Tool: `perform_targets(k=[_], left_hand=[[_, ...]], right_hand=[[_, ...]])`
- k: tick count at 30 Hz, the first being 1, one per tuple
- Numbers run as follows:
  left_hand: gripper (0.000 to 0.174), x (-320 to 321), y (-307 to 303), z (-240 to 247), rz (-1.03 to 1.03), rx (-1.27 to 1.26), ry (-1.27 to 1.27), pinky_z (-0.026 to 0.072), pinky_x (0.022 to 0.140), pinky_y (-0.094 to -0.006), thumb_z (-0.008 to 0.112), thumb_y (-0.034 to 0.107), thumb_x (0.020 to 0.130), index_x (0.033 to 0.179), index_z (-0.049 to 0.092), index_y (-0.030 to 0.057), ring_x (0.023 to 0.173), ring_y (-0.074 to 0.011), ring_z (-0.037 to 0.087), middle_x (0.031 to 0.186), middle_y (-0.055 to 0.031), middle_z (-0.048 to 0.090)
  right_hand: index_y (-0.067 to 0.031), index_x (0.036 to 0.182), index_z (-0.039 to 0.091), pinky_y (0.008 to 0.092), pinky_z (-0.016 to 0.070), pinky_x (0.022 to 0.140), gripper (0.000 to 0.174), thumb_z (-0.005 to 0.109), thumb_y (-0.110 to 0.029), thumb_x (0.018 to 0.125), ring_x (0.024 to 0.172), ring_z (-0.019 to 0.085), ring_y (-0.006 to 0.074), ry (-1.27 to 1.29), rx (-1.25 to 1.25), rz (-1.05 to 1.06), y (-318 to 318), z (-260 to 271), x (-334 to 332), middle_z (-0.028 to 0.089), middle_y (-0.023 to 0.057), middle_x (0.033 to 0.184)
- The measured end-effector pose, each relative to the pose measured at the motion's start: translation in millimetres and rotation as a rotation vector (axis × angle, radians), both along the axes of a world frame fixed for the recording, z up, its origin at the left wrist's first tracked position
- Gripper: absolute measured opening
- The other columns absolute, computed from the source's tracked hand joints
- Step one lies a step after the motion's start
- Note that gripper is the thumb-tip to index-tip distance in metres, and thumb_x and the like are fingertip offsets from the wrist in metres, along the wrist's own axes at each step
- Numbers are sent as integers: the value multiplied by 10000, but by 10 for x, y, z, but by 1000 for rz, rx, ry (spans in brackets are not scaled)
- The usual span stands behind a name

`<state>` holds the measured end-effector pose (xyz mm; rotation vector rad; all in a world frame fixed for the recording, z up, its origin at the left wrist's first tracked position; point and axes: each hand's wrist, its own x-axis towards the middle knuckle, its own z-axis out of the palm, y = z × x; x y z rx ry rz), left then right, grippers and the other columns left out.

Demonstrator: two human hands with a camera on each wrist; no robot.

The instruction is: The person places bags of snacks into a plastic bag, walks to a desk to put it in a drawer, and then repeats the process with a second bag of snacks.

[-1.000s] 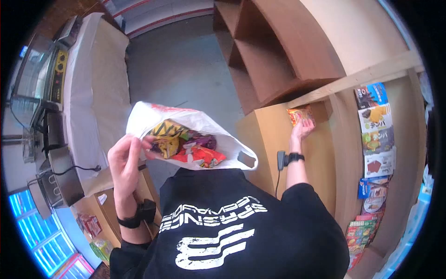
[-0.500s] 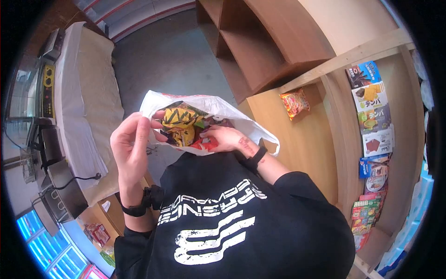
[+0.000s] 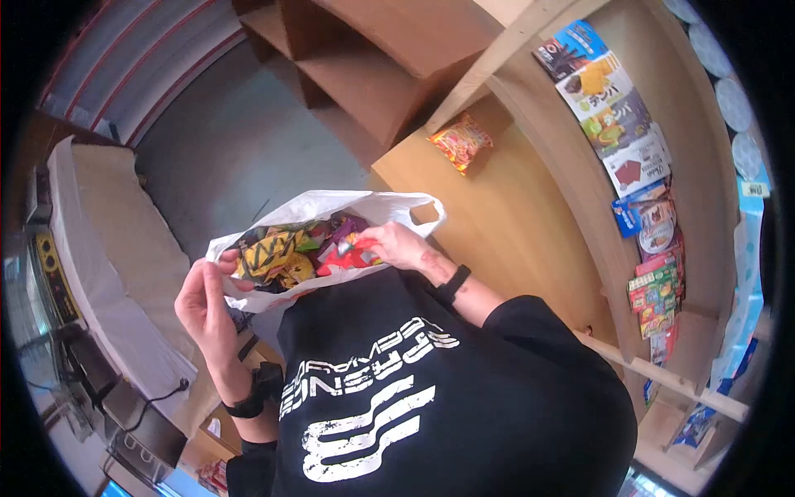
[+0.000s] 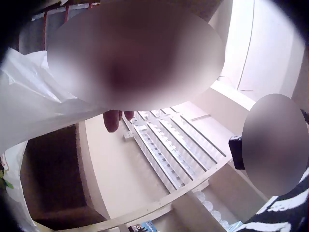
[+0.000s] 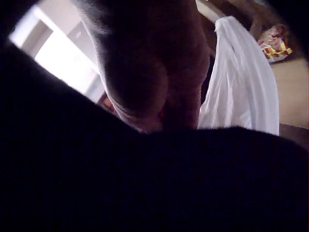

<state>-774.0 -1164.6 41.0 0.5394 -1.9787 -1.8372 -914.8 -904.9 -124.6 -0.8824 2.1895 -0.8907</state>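
The left hand (image 3: 201, 300) grips the left rim of a white plastic bag (image 3: 348, 205), thumb and fingers pinching the film, and holds it open in front of the person's chest. The bag is full of bright snack packets (image 3: 273, 253). The right hand (image 3: 399, 247) reaches in from the right rim with fingers bent onto a red packet (image 3: 341, 259), though I cannot tell whether they grip it. Further right, an orange packet (image 3: 460, 141) lies at the far corner of the wooden shelf board (image 3: 489, 224).
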Motion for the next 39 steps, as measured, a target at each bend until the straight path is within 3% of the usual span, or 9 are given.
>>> perform_targets(k=[8,14,17,19,20,23,30,35,39], left_hand=[[297,33,-126,-212,18,-81,-47,485,615,-234,460,181,974,895,613,-61,641,-115,599,974,-176,651],[301,22,-84,-213,122,-60,-71,472,620,-235,472,189,971,873,618,-55,653,-112,587,933,-163,656],[306,-20,-88,-199,131,-86,-84,475,606,-228,470,193,972,860,616,-52,666,-116,587,931,-169,655],[310,-65,-85,-185,130,-115,-76,476,595,-221,473,201,970,850,614,-47,652,-118,588,930,-168,656],[311,-58,-80,-182,148,-101,-93,476,597,-224,475,206,970,850,614,-46,646,-118,588,933,-166,657],[312,-35,-80,-183,165,-81,-123,478,602,-231,479,215,968,851,613,-42,627,-119,592,952,-161,656],[304,-40,-5,-76,160,-137,-132,478,600,-235,497,231,960,854,617,-28,612,-120,599,959,-154,658],[302,-10,16,-6,215,-121,-138,480,593,-231,483,206,966,855,612,-44,610,-130,601,957,-161,651],[299,65,-31,-34,206,-120,-129,482,590,-226,481,201,966,861,612,-47,615,-125,600,955,-165,650]], right_hand=[[-96,1020,638,199,425,604,240,523,-289,937,720,543,34,-276,-461,-880,1154,275,-604,630,-34,859],[-87,965,640,184,407,552,257,581,-327,895,652,504,34,-488,-478,-1139,2427,-202,-687,598,-46,803],[-26,1153,551,268,482,735,502,654,-392,826,858,581,144,-421,-262,-1326,2757,-745,-520,607,72,1024],[38,1336,335,393,375,1003,863,715,-458,741,1190,457,312,246,349,-1649,2854,-1200,-470,446,231,1297],[57,1403,145,438,195,1113,1086,749,-488,684,1347,213,395,159,133,-1578,2677,-872,-374,226,308,1425],[-3,1428,134,445,222,1105,1057,755,-434,690,1337,226,423,262,112,-1244,2400,-1119,-267,184,314,1438],[-35,1449,52,451,259,1094,1071,766,-319,703,1352,92,490,244,350,-1223,2143,-1397,-443,-65,347,1449],[-56,1452,49,423,189,1125,1059,766,-277,706,1372,63,448,173,313,-1217,2281,-1265,-1085,-51,375,1433],[-53,1444,145,438,190,1125,981,745,-278,702,1369,112,428,149,366,-1256,2099,-1145,-1384,187,278,1457]])
